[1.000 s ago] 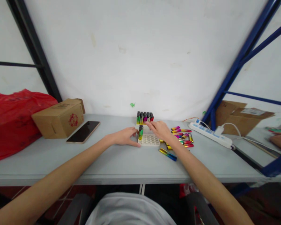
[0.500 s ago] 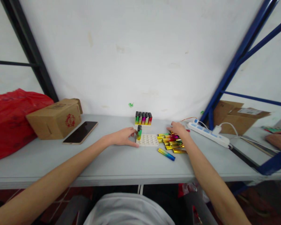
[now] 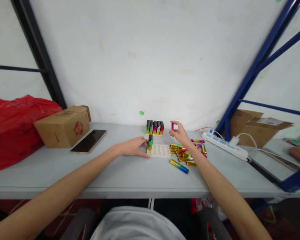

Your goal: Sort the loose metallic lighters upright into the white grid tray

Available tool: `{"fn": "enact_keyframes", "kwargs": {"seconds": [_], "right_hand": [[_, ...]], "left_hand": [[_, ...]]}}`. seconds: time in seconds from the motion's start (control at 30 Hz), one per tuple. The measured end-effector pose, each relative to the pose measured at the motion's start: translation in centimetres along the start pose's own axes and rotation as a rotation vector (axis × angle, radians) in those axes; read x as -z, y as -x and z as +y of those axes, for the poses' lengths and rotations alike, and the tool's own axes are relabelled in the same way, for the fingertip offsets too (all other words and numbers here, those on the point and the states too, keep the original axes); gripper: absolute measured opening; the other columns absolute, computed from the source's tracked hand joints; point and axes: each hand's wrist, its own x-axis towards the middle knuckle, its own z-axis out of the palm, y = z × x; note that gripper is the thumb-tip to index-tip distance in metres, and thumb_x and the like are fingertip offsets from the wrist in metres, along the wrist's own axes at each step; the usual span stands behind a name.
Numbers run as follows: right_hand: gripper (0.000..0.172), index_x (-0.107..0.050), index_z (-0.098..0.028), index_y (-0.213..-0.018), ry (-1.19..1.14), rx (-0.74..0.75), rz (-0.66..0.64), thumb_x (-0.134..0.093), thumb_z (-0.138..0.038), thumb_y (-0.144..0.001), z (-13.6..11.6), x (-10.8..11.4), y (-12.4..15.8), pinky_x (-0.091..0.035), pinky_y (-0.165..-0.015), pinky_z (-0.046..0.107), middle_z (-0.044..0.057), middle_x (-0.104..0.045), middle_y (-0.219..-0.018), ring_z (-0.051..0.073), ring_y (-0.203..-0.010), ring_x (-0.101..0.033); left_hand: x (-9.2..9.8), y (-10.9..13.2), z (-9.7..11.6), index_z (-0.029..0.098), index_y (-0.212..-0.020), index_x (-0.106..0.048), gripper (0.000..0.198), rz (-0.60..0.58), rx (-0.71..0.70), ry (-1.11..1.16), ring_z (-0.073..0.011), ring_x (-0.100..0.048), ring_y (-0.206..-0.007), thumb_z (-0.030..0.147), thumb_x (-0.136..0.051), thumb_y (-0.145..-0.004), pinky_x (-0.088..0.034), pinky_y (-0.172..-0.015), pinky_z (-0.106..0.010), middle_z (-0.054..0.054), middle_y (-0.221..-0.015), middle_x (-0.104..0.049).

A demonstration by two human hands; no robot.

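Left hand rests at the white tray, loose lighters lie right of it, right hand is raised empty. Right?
Not empty: head view shows the raised right hand pinching a pink lighter. The left hand rests at the white tray, loose lighters right of it.

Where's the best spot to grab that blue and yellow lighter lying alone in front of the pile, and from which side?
Pinch the blue and yellow lighter across its long edges near the middle, from straight above. It lies flat and slanted on the table, apart from the pile, so both edges look free. The right hand, nearest it, holds a pink lighter.
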Motion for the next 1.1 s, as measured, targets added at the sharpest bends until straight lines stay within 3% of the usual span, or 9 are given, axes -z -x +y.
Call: {"fn": "enact_keyframes", "kwargs": {"seconds": [0.1,0.2,0.33,0.47,0.6,0.8,0.9,1.0,1.1], "right_hand": [[0.07,-0.044,-0.031,-0.143,-0.248,-0.068,-0.045,-0.071,-0.032,-0.078,-1.4,-1.0,0.7,-0.061,-0.087,0.04,0.012,-0.048,-0.148,0.017,-0.092,-0.071],[0.076,-0.043,-0.032,-0.144,-0.472,-0.146,-0.145,-0.077,-0.031,-0.076,-3.1,-1.7,1.3,-0.058,-0.088,0.038,0.008,-0.065,-0.127,0.02,-0.101,-0.071],[0.054,-0.059,-0.025,-0.127,-0.583,-0.176,-0.22,-0.079,-0.036,-0.078,-4.8,-2.3,1.8,-0.054,-0.071,0.028,0.004,-0.07,-0.102,0.015,-0.082,-0.066],[0.041,-0.062,-0.02,-0.105,-0.533,-0.207,-0.282,-0.072,-0.053,-0.083,-5.8,-2.8,2.3,-0.035,-0.046,0.022,-0.002,-0.06,-0.079,0.008,-0.054,-0.044],[0.043,-0.053,-0.027,-0.106,-0.464,-0.276,-0.341,-0.062,-0.064,-0.088,-6.5,-3.1,2.9,-0.012,-0.04,0.02,-0.01,-0.044,-0.062,0.006,-0.042,-0.02],[0.06,-0.038,-0.024,-0.07,-0.465,-0.366,-0.399,-0.039,-0.082,-0.087,-6.2,-3.8,2.8,-0.01,-0.042,0.023,-0.01,-0.019,-0.053,0.009,-0.043,-0.012],[0.057,-0.027,-0.025,-0.062,-0.405,-0.408,-0.288,-0.036,-0.074,-0.091,-6.0,-4.1,2.9,-0.008,-0.042,0.024,-0.009,-0.015,-0.051,0.009,-0.043,-0.008],[0.047,-0.026,-0.026,-0.059,-0.365,-0.405,-0.172,-0.036,-0.056,-0.094,-6.1,-4.5,3.1,-0.009,-0.041,0.024,-0.008,-0.016,-0.048,0.01,-0.043,-0.009],[0.043,-0.027,-0.025,-0.057,-0.345,-0.371,-0.145,-0.035,-0.046,-0.094,-6.4,-4.7,3.2,-0.012,-0.04,0.024,-0.007,-0.018,-0.047,0.009,-0.042,-0.011]], "left_hand": [[0.0,0.0,0.0,0.018,-0.11,-0.065,0.066,0.01,0.001,0.001,-0.0263,-0.061,-0.096,0.073,-0.073,-0.073,-0.047,-0.083,-0.033,-0.009,-0.109,-0.066],[0.0,0.0,0.1,0.018,-0.109,-0.065,0.065,0.007,-0.004,-0.004,-0.0267,-0.061,-0.096,0.072,-0.074,-0.073,-0.047,-0.084,-0.033,-0.009,-0.11,-0.066],[0.0,0.0,0.2,0.017,-0.111,-0.065,0.066,0.009,-0.009,0.001,-0.0266,-0.061,-0.096,0.071,-0.074,-0.073,-0.047,-0.084,-0.033,-0.01,-0.111,-0.066],[0.0,0.0,0.1,0.018,-0.11,-0.065,0.066,0.002,-0.006,-0.002,-0.0261,-0.061,-0.094,0.072,-0.073,-0.074,-0.047,-0.083,-0.033,-0.009,-0.108,-0.066],[-0.1,0.0,-0.1,0.018,-0.109,-0.065,0.066,0.006,-0.013,-0.011,-0.0261,-0.061,-0.093,0.073,-0.073,-0.073,-0.047,-0.081,-0.033,-0.009,-0.108,-0.065],[-0.1,0.0,-0.2,0.018,-0.109,-0.065,0.067,0.005,-0.027,-0.019,-0.0256,-0.061,-0.093,0.074,-0.073,-0.074,-0.046,-0.081,-0.032,-0.008,-0.108,-0.066],[0.0,0.0,-0.1,0.017,-0.109,-0.064,0.066,-0.001,-0.02,-0.022,-0.0255,-0.06,-0.093,0.073,-0.073,-0.075,-0.046,-0.081,-0.032,-0.009,-0.108,-0.065],[0.0,-0.1,0.0,0.018,-0.109,-0.064,0.065,-0.002,-0.02,-0.011,-0.0252,-0.06,-0.092,0.072,-0.073,-0.075,-0.046,-0.08,-0.032,-0.008,-0.107,-0.065],[0.0,-0.1,-0.1,0.017,-0.108,-0.064,0.064,0.005,-0.035,-0.012,-0.025,-0.06,-0.092,0.072,-0.073,-0.075,-0.046,-0.081,-0.032,-0.008,-0.106,-0.065]]}}
